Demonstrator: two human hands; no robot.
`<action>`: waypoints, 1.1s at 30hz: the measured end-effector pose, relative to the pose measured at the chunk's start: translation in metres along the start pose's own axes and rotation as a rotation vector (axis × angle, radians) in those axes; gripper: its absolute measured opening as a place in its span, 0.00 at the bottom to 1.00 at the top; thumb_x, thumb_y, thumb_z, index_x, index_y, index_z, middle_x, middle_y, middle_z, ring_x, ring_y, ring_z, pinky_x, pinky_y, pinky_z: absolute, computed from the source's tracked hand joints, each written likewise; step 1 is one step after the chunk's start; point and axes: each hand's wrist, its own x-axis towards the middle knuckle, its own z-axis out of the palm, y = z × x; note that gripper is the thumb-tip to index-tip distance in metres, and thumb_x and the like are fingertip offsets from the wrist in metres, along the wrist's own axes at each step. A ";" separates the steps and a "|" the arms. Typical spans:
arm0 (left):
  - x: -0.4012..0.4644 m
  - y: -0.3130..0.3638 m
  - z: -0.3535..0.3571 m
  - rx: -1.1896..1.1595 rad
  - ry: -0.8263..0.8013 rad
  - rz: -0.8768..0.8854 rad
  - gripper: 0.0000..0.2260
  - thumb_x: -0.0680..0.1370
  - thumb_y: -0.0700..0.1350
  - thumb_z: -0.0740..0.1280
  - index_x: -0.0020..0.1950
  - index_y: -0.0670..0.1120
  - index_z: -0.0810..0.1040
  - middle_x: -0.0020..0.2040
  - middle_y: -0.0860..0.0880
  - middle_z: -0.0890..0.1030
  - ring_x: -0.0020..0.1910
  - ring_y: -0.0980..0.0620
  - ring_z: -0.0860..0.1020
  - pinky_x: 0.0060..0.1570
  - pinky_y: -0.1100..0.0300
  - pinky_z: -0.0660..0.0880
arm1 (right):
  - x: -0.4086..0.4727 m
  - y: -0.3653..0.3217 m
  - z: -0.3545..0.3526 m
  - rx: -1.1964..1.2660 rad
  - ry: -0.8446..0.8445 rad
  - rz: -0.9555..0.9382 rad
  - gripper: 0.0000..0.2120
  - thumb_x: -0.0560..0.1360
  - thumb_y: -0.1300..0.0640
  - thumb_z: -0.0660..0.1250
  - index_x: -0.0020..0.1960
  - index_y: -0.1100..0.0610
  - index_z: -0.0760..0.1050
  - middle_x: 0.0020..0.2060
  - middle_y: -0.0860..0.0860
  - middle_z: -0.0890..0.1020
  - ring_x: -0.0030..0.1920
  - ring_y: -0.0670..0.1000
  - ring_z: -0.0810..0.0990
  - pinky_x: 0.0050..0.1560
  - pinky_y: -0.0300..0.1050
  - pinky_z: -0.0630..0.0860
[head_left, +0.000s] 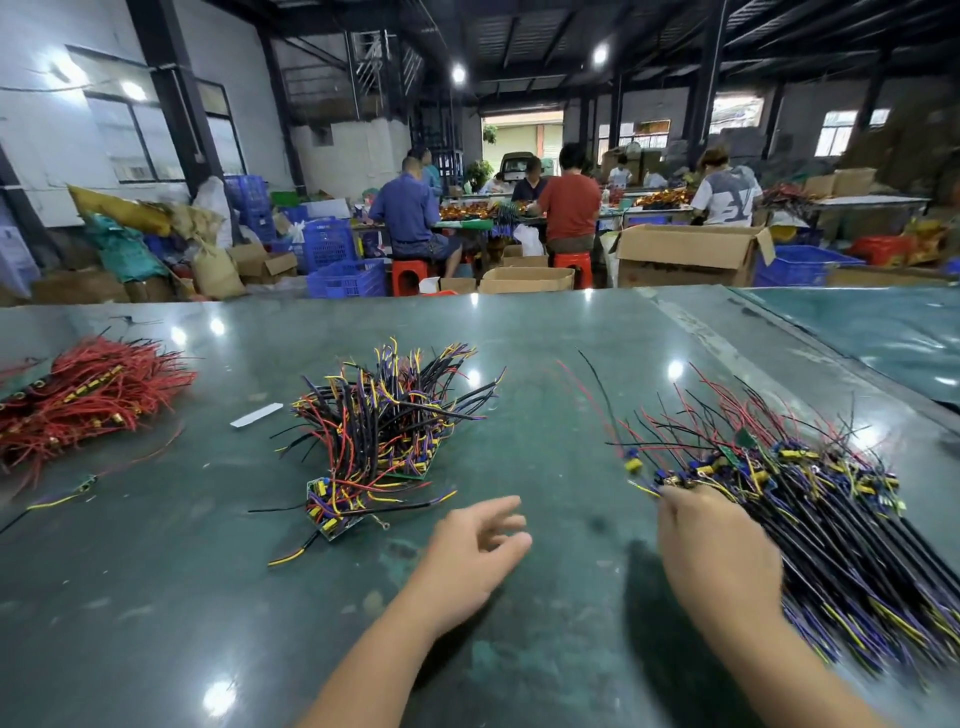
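The pile of wired boards (810, 499) lies on the right of the counter (208, 613), its near-left edge touched by the right hand (719, 561); whether that grip is clamped on a piece cannot be told. The left hand (475, 551) is spread apart, empty. One board should be drawn out slowly leftward, where bare room is left before the middle pile (384, 415).

blk/yel wires (852, 525), grn table (519, 338)

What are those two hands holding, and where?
The left hand holds nothing. The right hand touches the wire pile at its edge; whether it pinches a wire cannot be told.
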 end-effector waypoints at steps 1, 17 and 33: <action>0.000 -0.001 0.002 0.108 0.013 0.048 0.18 0.76 0.39 0.68 0.66 0.43 0.75 0.53 0.52 0.81 0.49 0.57 0.81 0.53 0.65 0.76 | 0.002 0.005 -0.002 -0.145 -0.028 0.014 0.10 0.77 0.53 0.58 0.49 0.49 0.78 0.47 0.47 0.79 0.48 0.54 0.79 0.40 0.44 0.72; 0.002 0.001 -0.025 0.412 0.425 0.374 0.11 0.73 0.35 0.68 0.49 0.48 0.83 0.46 0.56 0.80 0.49 0.57 0.75 0.52 0.68 0.68 | 0.022 0.012 0.031 -0.237 -0.314 -0.184 0.27 0.79 0.39 0.39 0.73 0.46 0.60 0.76 0.39 0.51 0.73 0.52 0.27 0.67 0.61 0.25; 0.002 -0.018 -0.092 0.537 0.948 -0.498 0.09 0.77 0.47 0.62 0.53 0.57 0.78 0.55 0.50 0.80 0.62 0.47 0.66 0.61 0.46 0.57 | 0.027 0.035 0.019 -0.011 -0.229 -0.181 0.18 0.80 0.43 0.50 0.65 0.43 0.71 0.75 0.41 0.60 0.77 0.50 0.40 0.72 0.59 0.35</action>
